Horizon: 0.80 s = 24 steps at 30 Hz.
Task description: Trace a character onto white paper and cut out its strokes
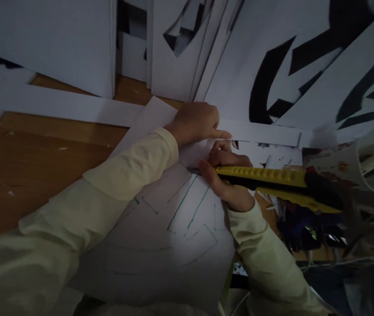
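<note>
A white sheet with green and dark drawn lines lies across the middle and reaches toward the lower edge. My left hand presses on its upper part, index finger stretched to the right and the other fingers curled under. Just below it, my right hand grips a yellow and black utility knife. The knife's blade end points left, close to the top of a green line on the sheet. Its wide black end extends right, past the hand.
White boards with cut-out and black shapes stand behind the wooden table. At the right, a paper cup lies tilted with things inside. Small white scraps and dark cables are near it.
</note>
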Available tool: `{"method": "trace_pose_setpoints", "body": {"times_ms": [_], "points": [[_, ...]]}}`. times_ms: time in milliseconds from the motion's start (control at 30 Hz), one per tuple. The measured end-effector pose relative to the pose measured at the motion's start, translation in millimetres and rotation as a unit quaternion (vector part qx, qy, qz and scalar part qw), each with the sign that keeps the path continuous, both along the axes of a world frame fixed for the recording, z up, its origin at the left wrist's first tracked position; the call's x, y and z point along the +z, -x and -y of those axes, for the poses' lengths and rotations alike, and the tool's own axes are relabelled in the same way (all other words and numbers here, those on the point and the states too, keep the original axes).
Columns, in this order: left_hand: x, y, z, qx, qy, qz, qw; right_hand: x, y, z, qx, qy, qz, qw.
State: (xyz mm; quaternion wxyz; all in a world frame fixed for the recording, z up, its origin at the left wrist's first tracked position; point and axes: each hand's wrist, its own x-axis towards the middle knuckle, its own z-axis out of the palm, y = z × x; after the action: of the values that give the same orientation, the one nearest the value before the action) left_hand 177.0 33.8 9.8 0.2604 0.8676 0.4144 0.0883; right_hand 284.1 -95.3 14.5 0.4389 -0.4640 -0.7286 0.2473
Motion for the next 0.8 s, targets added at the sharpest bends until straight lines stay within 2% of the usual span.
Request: {"method": "trace_pose_setpoints", "body": {"times_ms": [267,800], "points": [[-5.1,-0.3,-1.7,-0.005,-0.022,-0.002,1.000,12.3,1.6,-5.9,0.010,0.039,0.065,0.997],[-6.0,0.8,-2.7,-0.019,-0.045,0.002,0.999,23.8,2.5,-5.6,0.016,0.104,0.110,0.988]]}}
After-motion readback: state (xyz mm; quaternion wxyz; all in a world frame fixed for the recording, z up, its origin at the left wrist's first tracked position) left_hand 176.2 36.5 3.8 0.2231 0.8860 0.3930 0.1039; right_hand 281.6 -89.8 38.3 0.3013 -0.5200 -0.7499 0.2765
